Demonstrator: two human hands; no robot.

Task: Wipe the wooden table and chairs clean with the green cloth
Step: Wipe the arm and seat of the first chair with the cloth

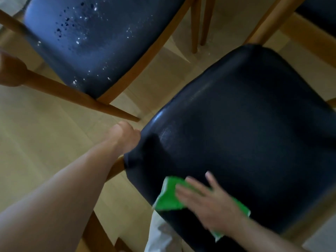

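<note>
Wiping of a chair seat, seen from the head camera. The near chair seat [254, 133], dark padded upholstery on a wooden frame, serves as landmark. The right hand [209, 199] lies flat, fingers spread and straight, pressing the green cloth [169, 195] onto the seat's near corner; the cloth is folded and pokes out past the fingertips and again under the wrist. The left hand [127, 137] is at the seat's left edge, apparently bracing the chair; its fingers are hidden behind the upholstery, so whether they curl round the edge cannot be told.

Risks, as judged: part of the cloth overhangs the seat's near edge, so a stroke toward that edge may carry it off the seat. A flat palm pins the cloth by pressure only, so the cloth may bunch or slip out from beneath the hand. If the left hand lets go, the chair may slide on the smooth floor under the push of the wipe.

Surface and room: the seat shows a faint sheen near its left corner. To the upper left of the seat stands a second chair [87, 46], its dark seat speckled with pale spots and droplets, not yet wiped. Beyond the seat's far corner are wooden legs [195, 24]. Pale wood-plank floor [45, 133] lies below. No table top is in view.
</note>
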